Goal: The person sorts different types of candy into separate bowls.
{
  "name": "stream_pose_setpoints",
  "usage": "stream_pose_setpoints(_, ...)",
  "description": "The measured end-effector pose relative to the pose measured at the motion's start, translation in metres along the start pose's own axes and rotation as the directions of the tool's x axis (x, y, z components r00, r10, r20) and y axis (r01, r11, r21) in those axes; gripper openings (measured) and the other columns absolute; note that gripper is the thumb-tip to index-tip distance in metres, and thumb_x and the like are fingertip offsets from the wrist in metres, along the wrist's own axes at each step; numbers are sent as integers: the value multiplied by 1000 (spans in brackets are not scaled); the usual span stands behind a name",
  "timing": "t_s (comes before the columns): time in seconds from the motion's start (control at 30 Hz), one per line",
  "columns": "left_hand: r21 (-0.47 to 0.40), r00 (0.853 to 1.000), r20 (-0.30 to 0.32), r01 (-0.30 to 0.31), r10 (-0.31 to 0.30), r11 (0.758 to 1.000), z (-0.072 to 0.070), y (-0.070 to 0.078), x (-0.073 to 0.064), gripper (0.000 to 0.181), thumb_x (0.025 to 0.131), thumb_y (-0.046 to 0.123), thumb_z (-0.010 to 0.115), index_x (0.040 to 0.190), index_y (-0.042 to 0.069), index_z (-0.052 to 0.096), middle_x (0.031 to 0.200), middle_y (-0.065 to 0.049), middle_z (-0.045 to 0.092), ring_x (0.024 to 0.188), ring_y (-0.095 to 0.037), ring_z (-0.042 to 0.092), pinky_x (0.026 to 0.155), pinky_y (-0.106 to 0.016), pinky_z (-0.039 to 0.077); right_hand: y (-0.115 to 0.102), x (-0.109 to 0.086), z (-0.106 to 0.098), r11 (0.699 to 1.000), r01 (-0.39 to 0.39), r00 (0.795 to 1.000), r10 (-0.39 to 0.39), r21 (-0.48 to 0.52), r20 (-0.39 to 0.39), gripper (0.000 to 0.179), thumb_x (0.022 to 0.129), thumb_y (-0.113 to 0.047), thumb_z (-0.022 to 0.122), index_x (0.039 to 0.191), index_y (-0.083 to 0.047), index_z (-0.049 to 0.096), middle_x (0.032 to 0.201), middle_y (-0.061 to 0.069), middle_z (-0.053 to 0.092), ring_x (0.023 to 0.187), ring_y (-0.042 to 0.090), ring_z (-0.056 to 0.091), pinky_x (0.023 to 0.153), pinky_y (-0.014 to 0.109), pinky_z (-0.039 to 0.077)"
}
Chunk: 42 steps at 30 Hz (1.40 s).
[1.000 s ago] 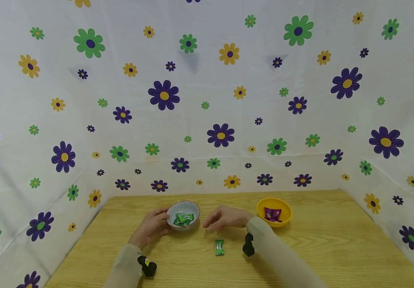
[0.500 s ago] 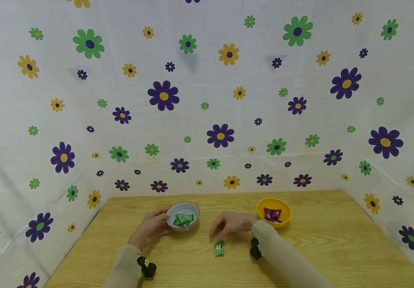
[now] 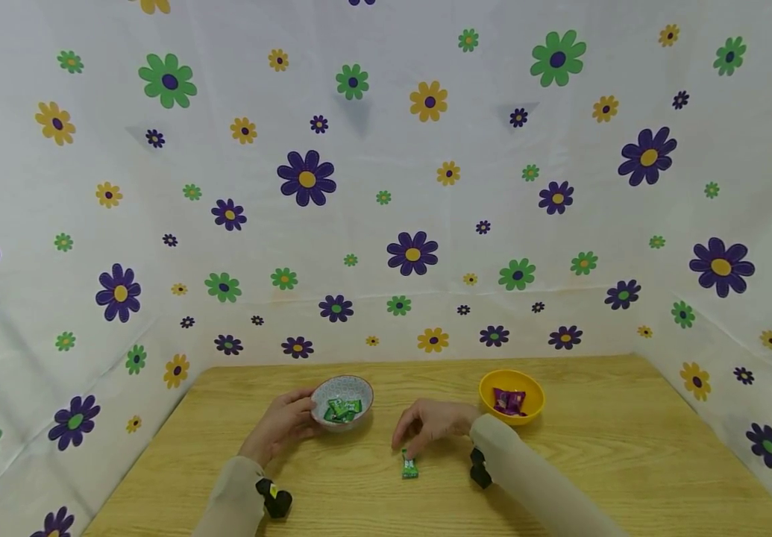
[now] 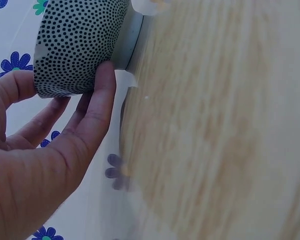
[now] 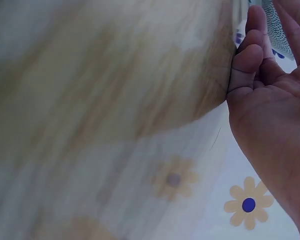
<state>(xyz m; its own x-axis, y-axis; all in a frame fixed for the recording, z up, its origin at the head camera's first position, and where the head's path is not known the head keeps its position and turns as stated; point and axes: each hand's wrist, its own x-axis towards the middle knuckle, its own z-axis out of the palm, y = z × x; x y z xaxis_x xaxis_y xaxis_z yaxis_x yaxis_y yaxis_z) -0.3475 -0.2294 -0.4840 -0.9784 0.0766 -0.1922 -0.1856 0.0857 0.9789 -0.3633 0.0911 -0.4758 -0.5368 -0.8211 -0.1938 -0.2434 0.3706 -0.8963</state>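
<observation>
A speckled bowl (image 3: 359,388) with a reddish rim holds several green-wrapped candies (image 3: 341,409). My left hand (image 3: 283,426) holds this bowl from its left side. In the left wrist view, thumb and fingers lie against the bowl's dotted outer wall (image 4: 80,45). On the wooden table, one green-wrapped candy (image 3: 409,468) lies right of the bowl. Over its far end is my right hand (image 3: 435,421), with bent fingers and a fingertip that appears to touch the wrapper. A gap shows between thumb and index finger. The right wrist view hides the candy.
A yellow bowl (image 3: 535,415) with purple-wrapped candies (image 3: 509,401) stands just beyond the right wrist. The wooden table (image 3: 627,447) ends at a white flowered cloth (image 3: 359,224) behind and at both sides.
My right hand has moved slightly right and toward me, from beyond the loose candy down to its far end. My left hand and both bowls have stayed in place.
</observation>
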Motion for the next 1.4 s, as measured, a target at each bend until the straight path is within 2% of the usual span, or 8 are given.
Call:
stream_pose_setpoints(0.27,-25,1000,7,-16,16,1000,0,-1,0,47,99,13,51,143,-1,43,123,-18,58,92,-19,63,82,-39,57,0,0,4,988,-26,999,21,-153,-35,17,82,-6,77,98,-10,78,101,-6,66,92,10,50,83,22,40)
stream_pose_setpoints(0.7,1,1000,0,0,0,1000,-1,0,-3,47,99,15,52,143,0,44,128,-21,56,97,-21,63,84,-39,57,2,-1,2,985,4,1000,0,-175,25,21,84,-7,76,104,-12,77,106,-8,67,101,6,55,96,25,39)
stream_pose_setpoints(0.97,32,1000,18,-2,1,999,-2,1,-4,48,100,17,51,144,0,43,131,-23,54,99,-23,63,87,-41,57,-3,-1,-1,968,21,997,-1,-252,79,19,83,-5,76,102,-7,78,103,-6,67,97,5,54,89,20,42)
stream_pose_setpoints(1.03,12,1000,30,1,-2,1000,-3,0,-3,49,100,16,51,145,0,41,130,-21,55,98,-22,63,86,-40,57,-4,-1,-1,964,15,996,8,-267,84,18,83,-5,75,101,-8,78,102,-7,66,95,4,53,87,19,41)
stream_pose_setpoints(1.17,-20,998,63,-9,10,1000,-5,-2,-1,51,100,14,50,146,-3,37,127,-21,57,97,-21,64,84,-38,57,-6,-1,0,951,-8,997,30,-308,67,15,82,-7,77,97,-11,79,98,-10,64,92,3,52,84,19,41)
stream_pose_setpoints(1.4,-11,999,29,-15,15,1000,-4,-1,-1,49,100,15,52,144,-2,40,127,-22,58,96,-21,64,83,-38,57,-6,0,4,939,-48,999,52,-341,2,12,79,-8,80,89,-15,80,92,-11,61,86,2,51,80,18,43)
